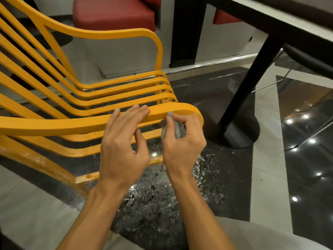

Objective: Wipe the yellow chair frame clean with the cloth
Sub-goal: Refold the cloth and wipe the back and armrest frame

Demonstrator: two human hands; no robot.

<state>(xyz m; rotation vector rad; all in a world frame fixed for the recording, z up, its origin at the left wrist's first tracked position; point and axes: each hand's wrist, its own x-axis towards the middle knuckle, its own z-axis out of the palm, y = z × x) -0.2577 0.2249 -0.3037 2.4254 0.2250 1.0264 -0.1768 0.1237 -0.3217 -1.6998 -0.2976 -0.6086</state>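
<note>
The yellow chair frame (75, 98) of curved flat slats fills the left and middle of the head view. Its near armrest (59, 124) runs across to a rounded front end. My left hand (124, 141) holds that armrest, fingers laid over the top and thumb underneath. Just to its right, my right hand (183, 139) grips a small grey cloth (177, 129) bunched in the fingers. The cloth presses against the underside of the armrest's rounded end.
A black table leg on a round base (239, 136) stands close to the right of the chair, under a dark tabletop (288, 17). Red cushioned seating (115, 13) lies behind. The glossy dark and light floor (266, 177) shows wet splashes below my hands.
</note>
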